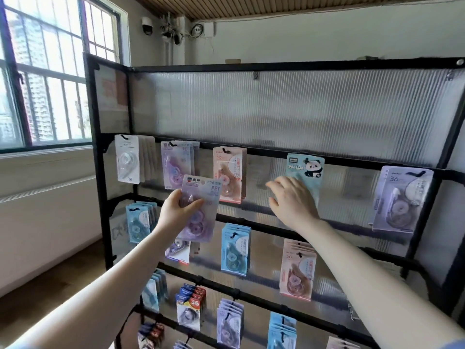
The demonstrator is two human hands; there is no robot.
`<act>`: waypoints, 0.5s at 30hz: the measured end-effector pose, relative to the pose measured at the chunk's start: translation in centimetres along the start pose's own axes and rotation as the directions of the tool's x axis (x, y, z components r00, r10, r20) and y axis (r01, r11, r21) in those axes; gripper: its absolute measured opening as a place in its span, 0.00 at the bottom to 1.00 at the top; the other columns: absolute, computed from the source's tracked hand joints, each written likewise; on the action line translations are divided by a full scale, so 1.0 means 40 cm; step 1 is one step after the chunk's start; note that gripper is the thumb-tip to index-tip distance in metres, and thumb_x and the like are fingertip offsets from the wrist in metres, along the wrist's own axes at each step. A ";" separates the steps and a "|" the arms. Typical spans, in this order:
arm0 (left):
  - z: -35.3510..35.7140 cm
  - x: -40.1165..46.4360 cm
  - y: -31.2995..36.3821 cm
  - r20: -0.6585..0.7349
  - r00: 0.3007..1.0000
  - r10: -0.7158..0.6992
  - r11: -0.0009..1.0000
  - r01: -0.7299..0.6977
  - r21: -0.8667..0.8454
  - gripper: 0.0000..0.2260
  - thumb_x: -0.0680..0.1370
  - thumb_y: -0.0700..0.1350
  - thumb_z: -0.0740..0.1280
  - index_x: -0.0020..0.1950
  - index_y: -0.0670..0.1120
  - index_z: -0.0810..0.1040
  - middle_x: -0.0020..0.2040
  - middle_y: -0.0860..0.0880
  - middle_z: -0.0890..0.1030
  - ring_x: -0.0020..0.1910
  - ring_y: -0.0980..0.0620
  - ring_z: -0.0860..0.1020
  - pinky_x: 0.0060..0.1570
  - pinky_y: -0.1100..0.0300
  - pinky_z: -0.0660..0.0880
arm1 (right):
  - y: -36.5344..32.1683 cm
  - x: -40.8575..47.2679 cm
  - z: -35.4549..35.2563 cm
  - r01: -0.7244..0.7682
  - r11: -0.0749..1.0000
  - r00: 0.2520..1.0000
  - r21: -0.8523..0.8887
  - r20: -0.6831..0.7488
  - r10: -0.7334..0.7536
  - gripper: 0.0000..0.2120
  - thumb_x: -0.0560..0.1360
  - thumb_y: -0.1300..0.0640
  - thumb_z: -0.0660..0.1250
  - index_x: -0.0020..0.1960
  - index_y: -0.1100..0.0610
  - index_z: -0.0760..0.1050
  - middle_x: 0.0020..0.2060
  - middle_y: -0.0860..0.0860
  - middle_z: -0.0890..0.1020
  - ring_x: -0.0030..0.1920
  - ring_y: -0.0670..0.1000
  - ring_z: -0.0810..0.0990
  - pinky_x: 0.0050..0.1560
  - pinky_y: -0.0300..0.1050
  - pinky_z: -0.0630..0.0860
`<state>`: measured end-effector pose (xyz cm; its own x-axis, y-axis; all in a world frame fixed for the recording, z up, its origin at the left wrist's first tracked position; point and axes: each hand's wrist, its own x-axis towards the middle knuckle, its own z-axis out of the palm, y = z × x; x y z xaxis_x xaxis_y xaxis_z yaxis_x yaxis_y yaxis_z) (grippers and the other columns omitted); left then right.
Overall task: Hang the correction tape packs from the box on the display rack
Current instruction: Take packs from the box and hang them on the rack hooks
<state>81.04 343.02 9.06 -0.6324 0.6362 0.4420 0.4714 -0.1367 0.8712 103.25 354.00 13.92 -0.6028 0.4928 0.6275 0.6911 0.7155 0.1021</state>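
Observation:
My left hand [176,210] grips a purple correction tape pack [201,197] and holds it up in front of the black display rack [276,153], just below the hanging purple packs [176,165]. My right hand [292,200] is raised with straight fingers over the lower part of a light blue panda pack [305,163] that hangs on the upper rail. Whether it touches the pack is unclear. The box is out of view.
Several rows of packs hang on the rack: a white one [127,162], a pink one [229,172], a lilac one [400,197] and blue ones [235,249] lower down. A window [45,71] lies at the left. The rack's top panel is bare.

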 end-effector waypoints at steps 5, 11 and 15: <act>-0.080 0.033 -0.023 -0.027 0.999 -0.042 0.999 0.042 -0.012 0.12 0.73 0.46 0.73 0.46 0.42 0.73 0.41 0.46 0.76 0.40 0.50 0.74 0.40 0.54 0.74 | -0.067 0.022 0.044 -0.026 0.999 1.000 -0.023 0.000 0.026 0.16 0.78 0.56 0.59 0.65 0.55 0.72 0.59 0.52 0.76 0.59 0.53 0.72 0.61 0.46 0.67; -0.171 0.105 -0.071 -0.018 0.999 -0.045 0.995 0.043 -0.095 0.10 0.73 0.44 0.73 0.45 0.41 0.73 0.40 0.46 0.76 0.39 0.51 0.74 0.38 0.59 0.74 | -0.160 0.098 0.104 -0.035 0.999 0.999 -0.021 -0.001 0.035 0.17 0.78 0.55 0.59 0.66 0.55 0.71 0.59 0.52 0.76 0.59 0.53 0.73 0.60 0.46 0.68; -0.230 0.189 -0.121 0.025 0.998 -0.051 0.987 0.054 -0.149 0.13 0.73 0.43 0.73 0.49 0.37 0.74 0.45 0.41 0.78 0.43 0.47 0.77 0.45 0.51 0.77 | -0.234 0.156 0.158 -0.057 0.998 0.998 -0.039 0.021 0.058 0.15 0.78 0.54 0.60 0.64 0.55 0.72 0.58 0.52 0.77 0.59 0.53 0.73 0.59 0.46 0.69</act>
<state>68.31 341.50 10.16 -0.6403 0.6610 0.3913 0.3397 -0.2132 0.9160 90.50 353.51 12.02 -0.5700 0.5439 0.6158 0.7394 0.6664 0.0959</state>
